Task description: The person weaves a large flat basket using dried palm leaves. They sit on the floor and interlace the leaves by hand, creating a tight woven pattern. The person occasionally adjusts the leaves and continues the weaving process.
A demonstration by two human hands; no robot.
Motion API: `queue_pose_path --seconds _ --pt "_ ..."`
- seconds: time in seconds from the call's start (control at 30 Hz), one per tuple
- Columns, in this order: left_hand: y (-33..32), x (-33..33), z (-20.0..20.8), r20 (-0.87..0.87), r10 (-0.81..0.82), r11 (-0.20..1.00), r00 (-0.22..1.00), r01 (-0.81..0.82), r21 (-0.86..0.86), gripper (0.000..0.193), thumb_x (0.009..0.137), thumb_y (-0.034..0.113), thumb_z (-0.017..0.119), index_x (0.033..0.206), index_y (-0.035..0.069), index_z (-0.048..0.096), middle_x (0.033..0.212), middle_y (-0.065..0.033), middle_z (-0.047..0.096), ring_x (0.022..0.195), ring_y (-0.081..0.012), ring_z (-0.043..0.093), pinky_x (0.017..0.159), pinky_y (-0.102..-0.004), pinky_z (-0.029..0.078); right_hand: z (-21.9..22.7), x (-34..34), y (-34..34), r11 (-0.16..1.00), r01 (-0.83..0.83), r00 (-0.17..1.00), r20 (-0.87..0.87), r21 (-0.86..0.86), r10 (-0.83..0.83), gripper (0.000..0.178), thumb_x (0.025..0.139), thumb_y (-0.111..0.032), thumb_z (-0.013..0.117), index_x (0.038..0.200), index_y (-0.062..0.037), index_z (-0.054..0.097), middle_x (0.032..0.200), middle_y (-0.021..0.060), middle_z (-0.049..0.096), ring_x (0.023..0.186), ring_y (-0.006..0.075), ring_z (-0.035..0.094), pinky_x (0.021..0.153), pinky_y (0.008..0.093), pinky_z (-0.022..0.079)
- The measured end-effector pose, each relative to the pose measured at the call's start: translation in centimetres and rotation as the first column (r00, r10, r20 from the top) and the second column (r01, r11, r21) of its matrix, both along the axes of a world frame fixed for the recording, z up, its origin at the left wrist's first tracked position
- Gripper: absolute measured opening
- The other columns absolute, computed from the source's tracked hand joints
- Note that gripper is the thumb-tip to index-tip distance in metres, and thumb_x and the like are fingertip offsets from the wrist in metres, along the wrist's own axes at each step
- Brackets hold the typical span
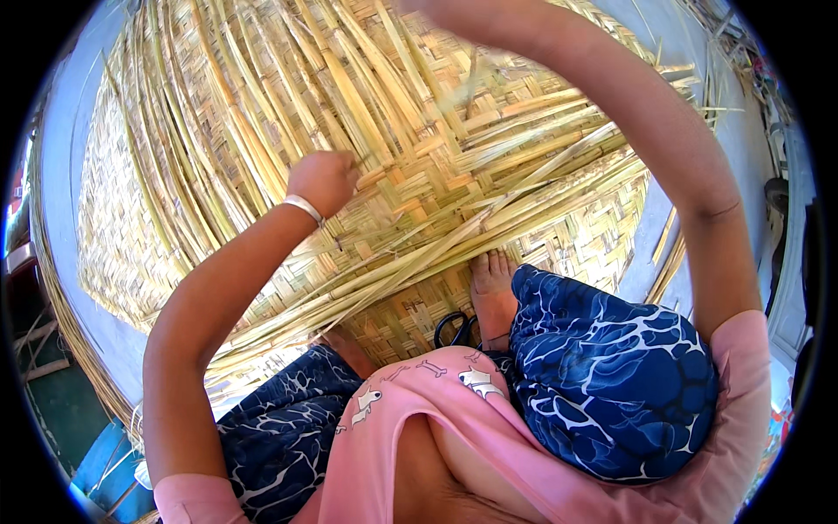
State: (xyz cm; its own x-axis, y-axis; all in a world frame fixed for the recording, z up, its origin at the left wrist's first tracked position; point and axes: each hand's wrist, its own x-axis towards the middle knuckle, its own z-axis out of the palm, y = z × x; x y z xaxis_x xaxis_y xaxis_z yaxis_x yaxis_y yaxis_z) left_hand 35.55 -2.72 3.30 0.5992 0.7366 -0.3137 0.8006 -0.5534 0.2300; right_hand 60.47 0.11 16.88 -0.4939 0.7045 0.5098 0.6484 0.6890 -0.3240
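My left hand (325, 182), with a pale bangle (305, 208) on the wrist, is closed low over the split reed strips (236, 113). Its fingertips are at the strips, but what lies inside the fingers is hidden. Long strips fan away from me, side by side, and others (419, 253) cross them in a bundle before my feet, partly interlaced. Under them lies a woven mat (113, 227) with a plaited pattern. My right arm reaches to the far edge, where the right hand (428, 5) is blurred and mostly cut off, its fingers out of sight.
I sit with my bare right foot (493, 293) on the mat. Black loop handles (454, 330), perhaps of scissors, lie between my feet. Loose strips (670, 262) rest on the pale floor at the right. A long bundle of thin stalks (74, 323) runs along the left.
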Motion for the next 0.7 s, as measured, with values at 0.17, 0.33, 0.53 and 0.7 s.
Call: queue_pose_path --seconds 0.17,0.33,0.53,0.7 --pt "3.3 -3.5 -2.0 0.174 0.539 0.836 0.824 -0.5 -0.226 0.017 0.075 0.014 0.061 0.081 -0.002 0.061 0.065 -0.0138 0.06 0.057 -0.0201 0.062 0.052 -0.0317 0.053 0.7 -5.8 -0.4 0.952 -0.25 0.938 0.289 0.175 0.193 0.038 0.085 -0.018 0.05 0.121 -0.0054 0.049 0.11 0.0196 0.058 0.103 0.0354 0.055 0.089 0.0422 0.043" --pt "4.3 -4.9 -1.0 0.218 0.738 0.626 0.638 -0.528 -0.575 0.027 0.076 0.013 0.062 0.096 -0.004 0.057 0.073 -0.0083 0.06 0.058 -0.0144 0.06 0.048 -0.0271 0.053 -6.3 0.1 1.8 0.992 0.126 0.992 0.021 0.012 -0.126 0.046 0.077 -0.017 0.058 0.118 -0.001 0.046 0.11 0.0246 0.055 0.104 0.0379 0.052 0.089 0.0437 0.042" --pt "5.6 -3.7 0.6 0.122 0.752 0.513 0.648 -0.458 -0.726 0.035 0.075 0.01 0.062 0.108 -0.001 0.057 0.08 -0.0052 0.061 0.062 -0.0135 0.058 0.055 -0.026 0.051 -14.2 4.4 0.3 0.321 0.339 0.846 0.137 -0.885 -0.515 0.065 0.086 -0.035 0.058 0.135 0.001 0.034 0.123 0.021 0.051 0.113 0.0267 0.051 0.098 0.0389 0.04" --pt "5.3 -4.8 -1.9 0.226 0.836 0.454 0.501 -0.398 -0.797 0.021 0.079 0.005 0.055 0.1 0.0 0.055 0.084 -0.008 0.06 0.071 -0.0151 0.059 0.06 -0.0271 0.05 -14.6 5.2 0.3 0.144 -0.064 0.745 -0.143 -0.988 -0.651 0.045 0.086 -0.031 0.058 0.12 -0.0042 0.05 0.104 0.0079 0.06 0.098 0.0179 0.057 0.089 0.0354 0.045"
